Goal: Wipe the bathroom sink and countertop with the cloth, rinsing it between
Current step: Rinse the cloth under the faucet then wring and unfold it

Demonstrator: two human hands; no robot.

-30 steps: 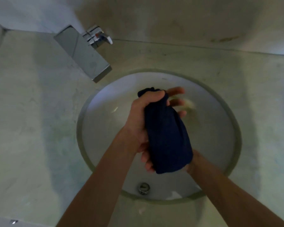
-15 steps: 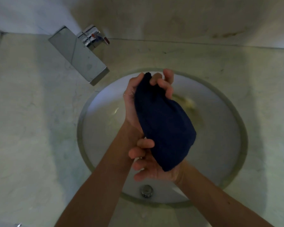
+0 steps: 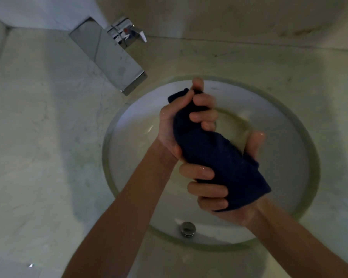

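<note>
I see a pale marble countertop (image 3: 38,157) around the round sink (image 3: 301,149), tap (image 3: 109,55) beyond it. Over the sink, left hand (image 3: 181,121) and right hand (image 3: 215,189) both clench the dark cloth (image 3: 219,157). Since half a second ago, the cloth is bunched tighter.

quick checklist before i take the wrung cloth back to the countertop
1. Both hands grip the cloth: ok, left hand at the upper end, right hand at the lower.
2. Cloth held over the sink: ok.
3. Faucet off: ok, no stream visible.
4. Cloth wrung enough: cannot tell.
5. Countertop free of objects: ok where visible.
</note>
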